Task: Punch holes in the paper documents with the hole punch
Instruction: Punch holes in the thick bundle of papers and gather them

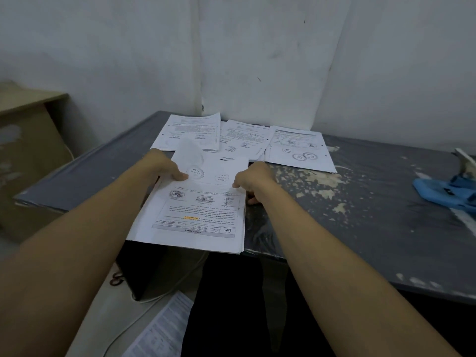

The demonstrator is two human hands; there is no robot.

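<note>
While both hands (167, 168) (253, 180) pinch a sheet (206, 166) off the stack (195, 217), still gathering; next, carry to punch (448, 194).

Head view, looking down, near desk (360, 228)

The table (360, 228) was dark grey, mottled with pale cream patches where its surface had flaked away. The near stack of papers (195, 217) was white with black print, a grey header band, round dark stamps and one short yellow highlighted strip. Three further piles of documents (247, 140) at the back were white too, with black text, signatures and circular stamps. The hole punch (448, 194) at the right edge was bright blue with a whitish lever. The wall (257, 60) was off-white with faint dark scuffs; the cabinet (25, 140) at left was tan brown, blotched pale grey
</note>
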